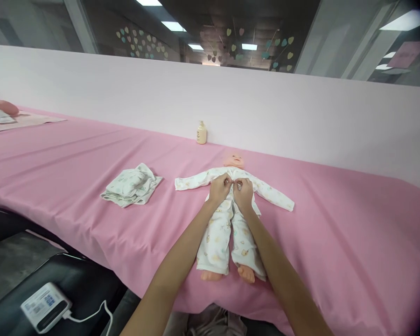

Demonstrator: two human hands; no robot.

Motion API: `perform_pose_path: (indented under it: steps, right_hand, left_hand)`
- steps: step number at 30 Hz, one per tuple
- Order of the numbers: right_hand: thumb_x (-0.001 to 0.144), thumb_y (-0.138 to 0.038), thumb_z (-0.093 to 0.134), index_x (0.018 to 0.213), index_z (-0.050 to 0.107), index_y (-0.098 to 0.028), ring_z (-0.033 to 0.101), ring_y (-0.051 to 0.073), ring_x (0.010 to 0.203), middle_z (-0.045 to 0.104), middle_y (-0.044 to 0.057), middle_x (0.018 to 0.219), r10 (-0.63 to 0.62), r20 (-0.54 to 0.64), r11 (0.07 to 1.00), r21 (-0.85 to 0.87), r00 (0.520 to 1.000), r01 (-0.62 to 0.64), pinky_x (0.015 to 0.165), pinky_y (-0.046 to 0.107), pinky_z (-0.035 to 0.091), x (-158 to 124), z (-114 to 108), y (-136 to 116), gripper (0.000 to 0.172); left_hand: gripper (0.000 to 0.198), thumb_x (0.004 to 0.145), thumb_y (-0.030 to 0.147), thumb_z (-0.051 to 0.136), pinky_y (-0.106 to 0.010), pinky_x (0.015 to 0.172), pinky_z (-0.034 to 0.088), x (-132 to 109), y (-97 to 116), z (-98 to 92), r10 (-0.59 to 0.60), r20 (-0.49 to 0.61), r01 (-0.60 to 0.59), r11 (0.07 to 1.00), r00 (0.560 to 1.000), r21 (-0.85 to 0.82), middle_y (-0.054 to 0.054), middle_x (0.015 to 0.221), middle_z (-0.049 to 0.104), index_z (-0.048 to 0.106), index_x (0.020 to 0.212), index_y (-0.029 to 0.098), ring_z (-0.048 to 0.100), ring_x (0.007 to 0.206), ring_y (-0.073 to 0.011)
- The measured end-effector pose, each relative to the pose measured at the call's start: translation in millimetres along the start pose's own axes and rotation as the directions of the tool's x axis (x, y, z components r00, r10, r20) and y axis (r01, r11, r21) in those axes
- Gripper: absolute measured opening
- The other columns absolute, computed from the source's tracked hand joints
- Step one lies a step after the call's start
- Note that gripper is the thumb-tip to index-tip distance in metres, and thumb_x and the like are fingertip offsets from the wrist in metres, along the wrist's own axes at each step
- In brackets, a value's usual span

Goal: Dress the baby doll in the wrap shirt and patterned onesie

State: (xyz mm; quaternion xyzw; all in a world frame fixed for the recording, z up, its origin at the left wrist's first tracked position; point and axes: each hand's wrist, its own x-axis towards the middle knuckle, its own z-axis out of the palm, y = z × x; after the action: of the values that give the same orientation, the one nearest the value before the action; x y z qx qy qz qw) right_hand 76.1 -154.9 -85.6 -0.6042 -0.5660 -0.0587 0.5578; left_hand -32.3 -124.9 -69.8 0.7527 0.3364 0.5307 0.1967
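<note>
A baby doll [235,161] lies on its back on the pink table cover [336,224], dressed in a white printed sleepsuit [227,233] with both sleeves spread out. My left hand [220,187] and my right hand [242,189] rest side by side on the doll's chest. Each hand pinches the front edge of the sleepsuit near the collar, fingers closed on the fabric. The doll's bare feet [247,274] point toward me at the table's near edge.
A folded pile of white printed baby clothes [132,185] lies left of the doll. A small cream bottle [201,132] stands against the pale back wall. A white device with a cable [45,306] sits low at the left on a dark surface. More items [0,112] lie far left.
</note>
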Motion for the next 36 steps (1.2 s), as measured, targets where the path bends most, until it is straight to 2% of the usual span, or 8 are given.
perform_pose_path:
  steps: [6,10,14,18,23,27,30,36]
  right_hand:
    - [0.085,-0.021,0.04,0.097,0.065,-0.018,0.048,0.023,0.093,0.058,0.008,0.096,-0.128,0.117,0.991,-0.021,0.985,0.131,0.087,0.038,0.04,-11,-12,4,0.028]
    - [0.086,-0.024,0.04,0.106,0.064,-0.017,0.048,0.023,0.098,0.057,0.01,0.102,-0.176,0.121,0.982,-0.051,0.977,0.183,0.091,0.04,0.04,-18,-17,5,0.031]
    - [0.084,-0.023,0.043,0.097,0.062,-0.015,0.05,0.023,0.093,0.057,0.01,0.093,-0.203,0.043,0.977,-0.06,0.978,0.205,0.087,0.037,0.042,-25,-23,2,0.024]
    - [0.081,-0.018,0.046,0.086,0.061,-0.016,0.05,0.023,0.09,0.058,0.01,0.089,-0.267,0.074,0.955,-0.116,0.961,0.275,0.083,0.036,0.041,-33,-29,-3,0.016]
    - [0.077,-0.018,0.05,0.08,0.058,-0.017,0.049,0.024,0.085,0.058,0.009,0.084,-0.271,0.076,0.925,-0.256,0.96,0.281,0.08,0.037,0.039,-35,-31,-9,0.008]
    - [0.081,-0.021,0.048,0.078,0.056,-0.018,0.05,0.023,0.081,0.058,0.008,0.081,-0.272,0.072,0.934,-0.22,0.96,0.282,0.077,0.036,0.04,-33,-31,-9,0.009]
    - [0.082,-0.024,0.046,0.078,0.056,-0.018,0.051,0.022,0.075,0.059,0.007,0.075,-0.201,0.087,0.972,-0.105,0.976,0.209,0.072,0.034,0.042,-33,-30,-7,0.012]
    - [0.075,-0.028,0.054,0.074,0.059,-0.018,0.057,0.018,0.066,0.064,0.004,0.07,0.125,0.017,0.98,0.152,0.992,-0.126,0.069,0.033,0.047,-32,-30,-11,0.012]
  left_hand:
    - [0.011,0.076,0.017,0.058,-0.021,0.058,0.035,0,-1,1.3,-0.022,-0.02,0.022,0.999,1.0,-0.034,0.005,0.058,0.052,0.053,0.066,0.017,0.047,0.055,-0.0089]
    - [0.003,0.079,0.02,0.056,-0.021,0.06,0.038,-3,1,-1.0,-0.043,-0.001,0.043,0.995,0.999,-0.094,0.004,0.07,0.058,0.056,0.081,0.018,0.049,0.058,-0.0086]
    - [0.012,0.084,0.027,0.051,-0.023,0.06,0.038,-19,8,-11.2,-0.065,0.067,0.063,0.997,0.996,0.033,0.002,0.073,0.061,0.058,0.084,0.018,0.05,0.059,-0.0101]
    - [0.022,0.086,0.034,0.049,-0.025,0.065,0.039,-37,13,-22.9,-0.031,0.184,-0.009,0.977,0.982,0.212,-0.001,0.078,0.062,0.064,0.079,0.019,0.055,0.074,-0.0139]
    - [0.02,0.086,0.033,0.051,-0.026,0.069,0.041,-42,17,-26.6,-0.08,0.203,0.027,0.968,0.976,0.251,-0.001,0.087,0.064,0.067,0.089,0.022,0.058,0.083,-0.015]
    - [0.019,0.086,0.032,0.05,-0.026,0.066,0.04,-38,19,-25.3,-0.131,0.204,0.078,0.966,0.97,0.247,0.0,0.085,0.066,0.067,0.086,0.023,0.059,0.08,-0.0151]
    - [0.015,0.083,0.027,0.052,-0.026,0.059,0.036,-34,20,-23.7,-0.12,0.209,0.055,0.954,0.97,0.293,0.001,0.078,0.064,0.065,0.081,0.021,0.057,0.073,-0.0148]
    - [0.005,0.079,0.021,0.053,-0.026,0.059,0.034,-29,26,-16.5,0.033,0.2,-0.099,0.94,0.979,0.328,0.0,0.075,0.058,0.057,0.078,0.019,0.052,0.068,-0.0135]
